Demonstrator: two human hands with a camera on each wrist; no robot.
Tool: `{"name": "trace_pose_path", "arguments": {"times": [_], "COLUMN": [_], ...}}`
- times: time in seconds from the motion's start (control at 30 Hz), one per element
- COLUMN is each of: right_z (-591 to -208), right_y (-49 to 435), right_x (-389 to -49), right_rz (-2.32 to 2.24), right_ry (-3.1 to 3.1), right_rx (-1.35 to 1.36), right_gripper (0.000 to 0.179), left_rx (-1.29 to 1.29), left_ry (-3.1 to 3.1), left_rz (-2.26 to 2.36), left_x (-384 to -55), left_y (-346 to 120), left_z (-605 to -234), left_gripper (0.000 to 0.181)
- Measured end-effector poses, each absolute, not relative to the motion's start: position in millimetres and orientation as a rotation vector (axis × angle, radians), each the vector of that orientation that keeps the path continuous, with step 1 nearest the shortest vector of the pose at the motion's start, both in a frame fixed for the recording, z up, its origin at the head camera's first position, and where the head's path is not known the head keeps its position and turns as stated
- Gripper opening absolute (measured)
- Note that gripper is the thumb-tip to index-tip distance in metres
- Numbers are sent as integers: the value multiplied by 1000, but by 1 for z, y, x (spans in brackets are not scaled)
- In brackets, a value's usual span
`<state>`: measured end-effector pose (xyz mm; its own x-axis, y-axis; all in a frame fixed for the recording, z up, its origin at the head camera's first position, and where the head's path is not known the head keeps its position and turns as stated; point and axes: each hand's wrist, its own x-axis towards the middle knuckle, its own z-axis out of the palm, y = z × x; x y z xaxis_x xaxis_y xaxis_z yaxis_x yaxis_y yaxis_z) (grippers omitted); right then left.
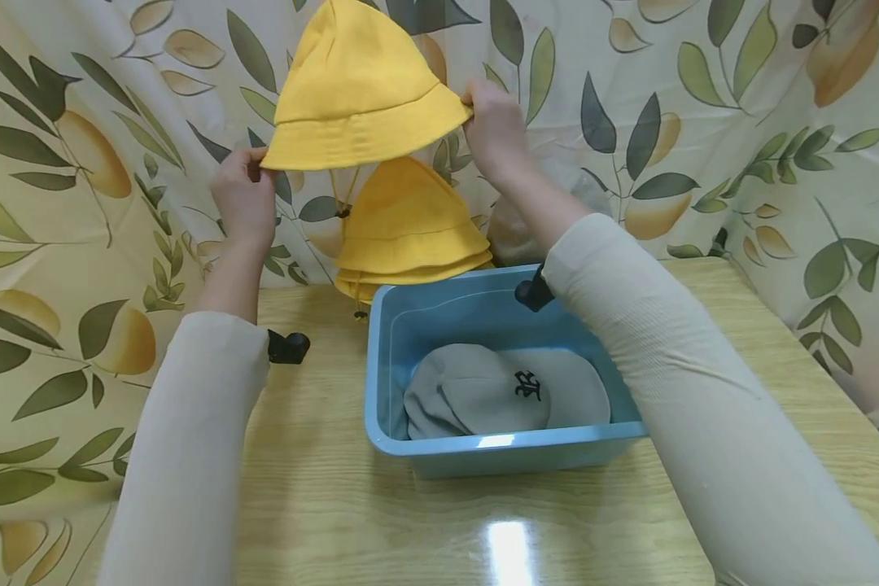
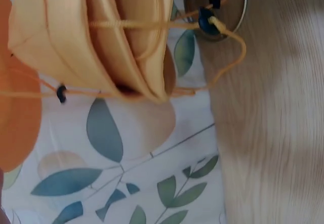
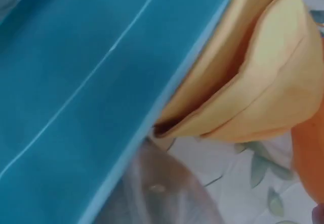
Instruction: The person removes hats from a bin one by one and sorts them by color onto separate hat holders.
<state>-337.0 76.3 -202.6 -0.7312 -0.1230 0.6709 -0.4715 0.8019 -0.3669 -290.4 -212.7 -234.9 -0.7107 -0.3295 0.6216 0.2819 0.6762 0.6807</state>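
Note:
Both hands hold a yellow bucket hat [image 1: 359,89] up in the air by its brim, crown upward. My left hand [image 1: 245,191] pinches the brim's left end, and my right hand [image 1: 494,122] pinches the right end. A thin cord with a dark toggle [image 1: 343,210] dangles beneath it. Directly below and behind is a stack of yellow bucket hats [image 1: 413,220], their layered brims showing in the left wrist view. In the right wrist view the stacked hats [image 3: 268,67] lean by the bin's rim. Only a sliver of each hand enters its own wrist view.
A blue plastic bin [image 1: 513,443] stands on the wooden table [image 1: 322,505], right of the stack. Inside it lie grey caps [image 1: 476,391], one with a dark letter emblem. Behind the bin is a clear plastic bag [image 1: 513,232]. A leaf-patterned cloth [image 1: 703,163] covers the walls.

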Motion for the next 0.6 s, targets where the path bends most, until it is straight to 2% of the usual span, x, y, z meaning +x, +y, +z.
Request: {"name": "trace_pose_path", "arguments": {"times": [0.4,0.6], "right_z": [-228,-248], "right_y": [100,103], "right_x": [-339,-340], "right_rz": [545,364], "right_ry": [-2653,-2758], "right_rx": [339,474], "right_gripper": [22,24], "left_rx": [16,-53], "left_ry": [-2529,-2668], "left_rz": [-911,-841], "left_x": [-294,-289], "left_y": [-196,-198], "left_z": [-258,-280], "left_gripper": [25,25]}}
